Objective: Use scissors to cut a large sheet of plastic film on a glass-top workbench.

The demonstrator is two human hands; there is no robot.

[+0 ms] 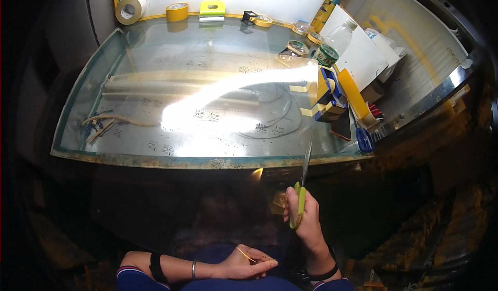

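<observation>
My right hand (307,215) is closed round the green handles of a pair of scissors (301,202). The blades point up and away, their tips overlapping the glass table's front edge in view. My left hand (250,263) is low in front of my body, its thumb lying along the closed fingers. A thin yellow strip (245,254) crosses the back of that hand. Whatever the left fingers may hold is hidden. Beside the right fingers shows a small amber, see-through patch (280,200) that I cannot make out.
The glass-topped light table (140,159) has a bright glare. At its right stand a blue tape dispenser (329,93) with cream tape ends, a glass jar (337,42) and blue-handled scissors (364,140). Tape rolls (177,12) and a green hole punch (212,9) line the back; cords (111,119) lie left.
</observation>
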